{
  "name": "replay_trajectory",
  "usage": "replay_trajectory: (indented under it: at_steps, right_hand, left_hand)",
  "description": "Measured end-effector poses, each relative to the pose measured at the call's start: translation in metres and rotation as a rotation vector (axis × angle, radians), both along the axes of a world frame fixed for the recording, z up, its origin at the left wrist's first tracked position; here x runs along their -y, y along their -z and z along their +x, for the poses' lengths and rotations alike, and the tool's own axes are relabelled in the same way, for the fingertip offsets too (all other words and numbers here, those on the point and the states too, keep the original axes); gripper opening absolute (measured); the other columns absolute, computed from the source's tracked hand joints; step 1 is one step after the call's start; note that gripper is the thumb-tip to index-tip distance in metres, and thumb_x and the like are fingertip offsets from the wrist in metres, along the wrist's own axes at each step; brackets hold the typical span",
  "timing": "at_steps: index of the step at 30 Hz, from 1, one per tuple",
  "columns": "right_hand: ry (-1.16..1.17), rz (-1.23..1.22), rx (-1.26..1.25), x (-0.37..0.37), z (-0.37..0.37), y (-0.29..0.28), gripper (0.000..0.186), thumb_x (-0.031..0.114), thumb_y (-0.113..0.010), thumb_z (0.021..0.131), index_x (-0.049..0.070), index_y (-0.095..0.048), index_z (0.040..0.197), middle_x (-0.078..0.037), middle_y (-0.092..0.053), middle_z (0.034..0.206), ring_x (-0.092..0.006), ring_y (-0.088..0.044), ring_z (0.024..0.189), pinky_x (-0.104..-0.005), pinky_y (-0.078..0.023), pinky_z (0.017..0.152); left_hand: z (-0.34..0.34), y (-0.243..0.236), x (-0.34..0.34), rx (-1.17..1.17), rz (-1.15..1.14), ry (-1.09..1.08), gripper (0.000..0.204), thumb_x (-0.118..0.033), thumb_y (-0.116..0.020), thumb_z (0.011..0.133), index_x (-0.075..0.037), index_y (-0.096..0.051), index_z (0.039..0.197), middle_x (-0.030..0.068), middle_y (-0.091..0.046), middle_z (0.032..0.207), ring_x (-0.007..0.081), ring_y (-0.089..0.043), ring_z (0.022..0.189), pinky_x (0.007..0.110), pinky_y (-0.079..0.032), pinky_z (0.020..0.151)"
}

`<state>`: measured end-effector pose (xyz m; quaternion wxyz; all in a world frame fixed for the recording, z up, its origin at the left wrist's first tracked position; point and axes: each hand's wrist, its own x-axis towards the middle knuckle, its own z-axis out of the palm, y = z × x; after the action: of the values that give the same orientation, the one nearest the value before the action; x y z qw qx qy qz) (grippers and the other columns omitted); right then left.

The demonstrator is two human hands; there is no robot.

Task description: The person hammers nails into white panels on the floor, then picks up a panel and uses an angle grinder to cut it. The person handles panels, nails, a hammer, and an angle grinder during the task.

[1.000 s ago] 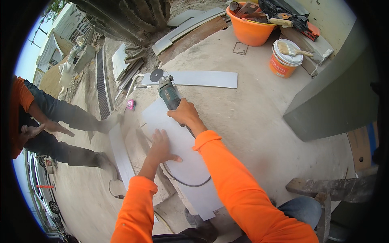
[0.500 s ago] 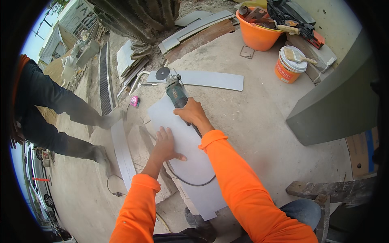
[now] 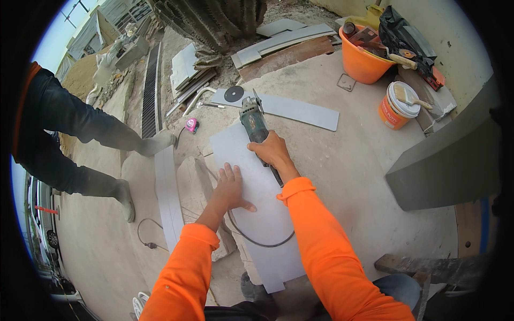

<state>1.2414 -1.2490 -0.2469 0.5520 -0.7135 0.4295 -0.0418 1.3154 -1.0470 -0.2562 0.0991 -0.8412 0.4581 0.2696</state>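
Observation:
A green angle grinder (image 3: 254,122) is gripped in my right hand (image 3: 274,152), its thin disc standing edge-up at the far end. The grinder is over the far edge of a pale grey slab (image 3: 267,214). My left hand (image 3: 230,187) lies flat on the slab's left part with fingers spread and nothing held. From the grinder a dark cord (image 3: 251,242) loops across the slab. The slab rests on rough stone blocks (image 3: 199,184). Beyond the grinder, a round black disc (image 3: 234,93) sits on a long grey strip (image 3: 302,111).
At left stands another person in dark trousers (image 3: 88,128), beside a narrow strip (image 3: 168,192). A pink tape measure (image 3: 191,125) and a cord plug (image 3: 152,245) lie nearby. An orange tub of tools (image 3: 365,59) and a bucket with a brush (image 3: 399,107) stand far right.
The view has shifted, so most things sit farther right. My left hand stays flat on the slab, and the grinder remains in my right hand near the slab's far edge.

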Motion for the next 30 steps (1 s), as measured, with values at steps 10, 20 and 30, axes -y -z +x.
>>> replay_trajectory:
  at_steps: [10,20,30]
  right_hand:
    - [0.007,-0.005,-0.006,-0.002,0.000,-0.002,0.074,0.039,-0.080,0.074,-0.006,-0.062,0.130,-0.031,-0.072,0.122,-0.0419,-0.074,0.110,-0.0453,-0.058,0.096]
    - [0.019,-0.062,0.033,0.000,0.004,0.012,0.072,0.038,-0.083,0.073,-0.011,-0.064,0.120,-0.024,-0.076,0.098,-0.0311,-0.077,0.084,-0.0384,-0.060,0.073]
    - [0.033,-0.034,0.058,-0.001,-0.004,0.007,0.071,0.038,-0.084,0.073,-0.012,-0.065,0.119,-0.027,-0.075,0.102,-0.0338,-0.077,0.088,-0.0391,-0.061,0.076]
  left_hand:
    - [-0.001,0.000,0.000,0.021,0.015,0.015,0.165,-0.066,-0.098,0.051,0.014,-0.008,0.164,0.0458,-0.004,0.167,0.0623,-0.011,0.156,0.054,-0.021,0.130]
    - [-0.001,-0.001,0.002,0.001,0.012,-0.002,0.168,-0.063,-0.100,0.049,0.016,-0.005,0.162,0.0475,-0.002,0.166,0.0625,-0.010,0.156,0.055,-0.020,0.130]
    - [-0.001,0.003,0.000,-0.003,-0.011,-0.005,0.164,-0.059,-0.101,0.050,0.015,-0.008,0.163,0.0472,-0.003,0.166,0.0637,-0.009,0.155,0.055,-0.021,0.129]
